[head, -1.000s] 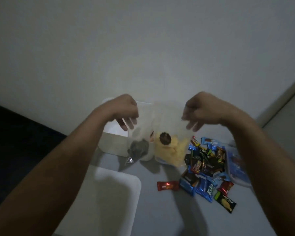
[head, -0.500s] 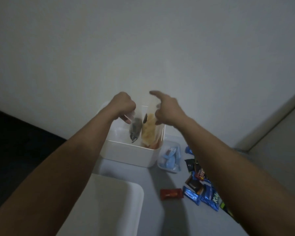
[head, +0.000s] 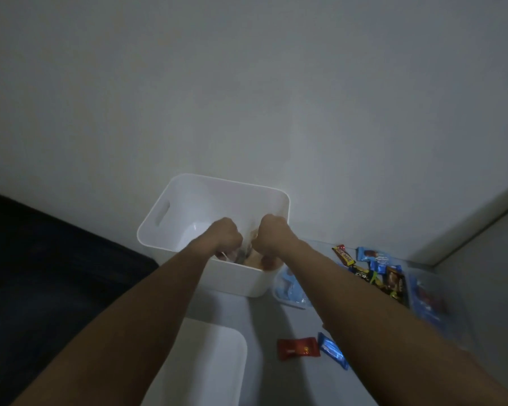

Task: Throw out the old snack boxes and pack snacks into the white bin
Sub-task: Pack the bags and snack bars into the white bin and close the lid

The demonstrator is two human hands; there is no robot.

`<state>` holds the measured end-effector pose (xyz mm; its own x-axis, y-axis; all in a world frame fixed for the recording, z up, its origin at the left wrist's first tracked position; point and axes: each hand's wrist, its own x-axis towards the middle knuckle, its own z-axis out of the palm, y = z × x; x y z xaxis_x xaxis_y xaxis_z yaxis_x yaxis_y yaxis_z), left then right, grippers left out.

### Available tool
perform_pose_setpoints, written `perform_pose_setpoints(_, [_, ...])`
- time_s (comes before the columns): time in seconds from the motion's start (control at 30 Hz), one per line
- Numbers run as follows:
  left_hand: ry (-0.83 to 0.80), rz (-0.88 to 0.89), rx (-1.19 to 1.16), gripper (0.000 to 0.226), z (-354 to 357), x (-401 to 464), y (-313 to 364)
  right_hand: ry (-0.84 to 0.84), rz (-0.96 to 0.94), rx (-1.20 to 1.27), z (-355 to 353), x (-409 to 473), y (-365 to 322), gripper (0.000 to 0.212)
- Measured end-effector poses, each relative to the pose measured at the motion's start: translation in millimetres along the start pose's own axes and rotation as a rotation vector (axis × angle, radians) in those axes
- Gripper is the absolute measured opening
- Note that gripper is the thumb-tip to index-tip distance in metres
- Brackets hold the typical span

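Observation:
The white bin (head: 170, 218) with a slot handle stands against the wall on the grey table. Both my fists reach inside it at its near right part. My left hand (head: 226, 234) and my right hand (head: 272, 232) each pinch an upper edge of a clear snack bag (head: 248, 253), which holds a grey packet and pale chips and sits low in the bin, half hidden by my hands. A pile of wrapped snacks (head: 379, 273) lies on the table to the right of the bin.
A second white container (head: 214, 358) lies close to me at the bottom centre. A red packet (head: 298, 348) and a blue packet (head: 332, 353) lie apart near my right forearm. A clear bag of blue packets (head: 289, 288) rests beside the bin. Dark floor is on the left.
Both hands have carried the clear snack bag from above the table over the bin and lowered it inside. My hands have come closer together and are now below the rim.

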<state>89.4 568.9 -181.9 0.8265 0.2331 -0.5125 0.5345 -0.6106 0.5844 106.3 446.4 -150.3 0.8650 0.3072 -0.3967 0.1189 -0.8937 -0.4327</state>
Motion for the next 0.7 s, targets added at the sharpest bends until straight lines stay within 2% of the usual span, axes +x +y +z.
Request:
perform_pose_setpoints(0.03, [-0.022,-0.010,0.038,0.020,2,3,-1,-0.037,0.013,0.023,4,3,4,0.010])
perform_pose_setpoints(0.1, [-0.051,-0.042,0.021,0.028,3,3,-2,-0.092,0.016,0.032,10,8,9,0.023])
perform_pose_setpoints(0.2, [-0.184,-0.142,-0.239,0.040,0,6,-3,-0.061,0.020,-0.003,8,14,12,0.030])
perform_pose_setpoints(0.27, [-0.198,-0.204,-0.326,0.050,-3,17,-7,-0.020,0.003,-0.020,3,22,13,0.028])
perform_pose_setpoints(0.37, [-0.175,-0.253,-0.287,0.032,-4,25,-2,0.016,-0.032,-0.051,-9,30,16,0.025])
perform_pose_setpoints(0.47, [-0.200,-0.303,-0.310,0.053,5,30,3,0.170,0.031,0.056,-25,28,27,0.019])
perform_pose_setpoints(0.53, [-0.244,-0.313,-0.411,0.054,11,35,4,0.291,0.089,0.111,-32,28,38,0.026])
perform_pose_setpoints(0.57, [-0.252,-0.316,-0.429,0.052,14,35,6,0.284,0.114,0.138,-32,28,44,0.028])
perform_pose_setpoints(0.63, [-0.285,-0.313,-0.429,0.049,19,38,9,0.145,0.137,0.301,-25,27,54,0.019])
perform_pose_setpoints(0.7, [-0.347,-0.303,-0.453,0.047,26,40,14,0.037,0.135,0.439,-15,29,64,0.018])
